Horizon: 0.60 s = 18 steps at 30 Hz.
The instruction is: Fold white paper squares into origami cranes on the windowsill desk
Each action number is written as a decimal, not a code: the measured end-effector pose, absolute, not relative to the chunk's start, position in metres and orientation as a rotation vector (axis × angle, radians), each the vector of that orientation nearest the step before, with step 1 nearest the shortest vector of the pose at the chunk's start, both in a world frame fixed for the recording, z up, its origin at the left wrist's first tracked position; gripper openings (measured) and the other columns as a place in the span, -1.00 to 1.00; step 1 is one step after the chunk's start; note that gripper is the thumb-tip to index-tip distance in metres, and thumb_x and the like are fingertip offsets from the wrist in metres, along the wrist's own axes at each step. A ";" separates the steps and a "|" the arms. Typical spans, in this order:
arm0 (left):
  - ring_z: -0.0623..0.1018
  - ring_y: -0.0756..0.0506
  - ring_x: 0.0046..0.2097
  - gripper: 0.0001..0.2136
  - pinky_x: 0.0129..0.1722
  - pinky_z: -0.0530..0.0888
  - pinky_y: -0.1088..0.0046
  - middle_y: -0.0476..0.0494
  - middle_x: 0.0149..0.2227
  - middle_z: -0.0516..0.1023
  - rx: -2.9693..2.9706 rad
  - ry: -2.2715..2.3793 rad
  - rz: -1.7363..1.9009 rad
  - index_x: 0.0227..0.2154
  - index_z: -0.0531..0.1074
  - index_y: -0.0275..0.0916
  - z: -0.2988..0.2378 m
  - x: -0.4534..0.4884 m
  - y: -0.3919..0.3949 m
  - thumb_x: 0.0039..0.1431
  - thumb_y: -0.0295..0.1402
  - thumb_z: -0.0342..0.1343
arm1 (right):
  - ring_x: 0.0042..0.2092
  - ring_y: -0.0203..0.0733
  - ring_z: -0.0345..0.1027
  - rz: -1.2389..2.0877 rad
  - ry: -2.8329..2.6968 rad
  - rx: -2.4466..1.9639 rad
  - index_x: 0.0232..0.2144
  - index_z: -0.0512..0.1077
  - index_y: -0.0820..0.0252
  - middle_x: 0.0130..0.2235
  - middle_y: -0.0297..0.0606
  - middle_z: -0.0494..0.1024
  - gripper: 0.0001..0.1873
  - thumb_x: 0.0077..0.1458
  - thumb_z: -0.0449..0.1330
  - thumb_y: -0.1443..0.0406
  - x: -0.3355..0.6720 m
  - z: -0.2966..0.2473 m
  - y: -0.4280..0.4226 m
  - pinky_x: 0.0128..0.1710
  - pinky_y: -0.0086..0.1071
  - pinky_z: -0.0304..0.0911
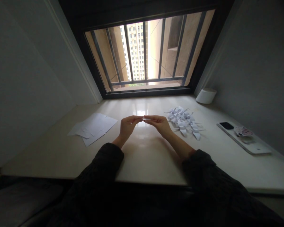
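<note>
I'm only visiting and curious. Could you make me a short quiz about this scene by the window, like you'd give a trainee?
1. True or false: the left hand and right hand both pinch the small folded paper.
2. The pile of folded paper figures lies: A) beside the right hand, B) under the flat sheets, C) in the left hand.
3. Fill in: the flat sheets lie on the person's ____ side.
Key: 1 true; 2 A; 3 left.
</note>
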<state>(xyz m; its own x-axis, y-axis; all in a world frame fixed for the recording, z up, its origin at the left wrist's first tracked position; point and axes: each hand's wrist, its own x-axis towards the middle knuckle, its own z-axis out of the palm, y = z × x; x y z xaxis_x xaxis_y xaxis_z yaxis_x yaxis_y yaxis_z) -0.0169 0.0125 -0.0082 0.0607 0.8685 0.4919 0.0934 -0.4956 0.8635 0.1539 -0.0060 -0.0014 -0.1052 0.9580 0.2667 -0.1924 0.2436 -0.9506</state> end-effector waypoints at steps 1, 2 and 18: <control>0.61 -0.11 -0.32 -0.82 -0.28 0.55 0.35 -0.12 -0.39 0.63 1.663 0.973 1.503 -0.36 0.59 -0.17 -0.007 -0.017 0.012 -0.06 -0.25 0.27 | -0.11 -0.01 0.48 1.161 -1.278 -0.822 -0.34 0.59 0.07 -0.25 -0.31 0.63 -0.63 -0.28 0.40 0.12 0.154 -0.003 -0.005 0.05 -0.07 0.29; 0.61 -0.11 -0.34 -0.82 -0.32 0.54 0.36 -0.11 -0.41 0.63 1.642 0.980 1.500 -0.37 0.59 -0.17 -0.006 -0.016 0.012 -0.07 -0.26 0.27 | -0.11 -0.02 0.47 1.141 -1.275 -0.816 -0.36 0.59 0.07 -0.25 -0.31 0.63 -0.67 -0.27 0.40 0.13 0.155 -0.003 -0.004 0.05 -0.08 0.30; 0.60 -0.12 -0.36 -0.81 -0.30 0.54 0.33 -0.13 -0.43 0.63 1.531 1.002 1.425 -0.45 0.60 -0.21 0.002 -0.014 0.008 -0.22 -0.31 0.36 | -0.16 -0.04 0.49 1.088 -1.287 -0.773 -0.42 0.60 0.08 -0.29 -0.28 0.63 -0.78 -0.21 0.38 0.15 0.160 -0.009 0.003 0.01 -0.12 0.31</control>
<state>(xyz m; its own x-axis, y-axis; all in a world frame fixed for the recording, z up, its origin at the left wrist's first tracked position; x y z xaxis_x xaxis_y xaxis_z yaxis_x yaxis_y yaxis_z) -0.0137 0.0080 0.0015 0.0519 0.9296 0.3649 0.0292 -0.3667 0.9299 0.1599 0.0025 -0.0090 -0.0572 0.9337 0.3534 -0.1929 0.3370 -0.9215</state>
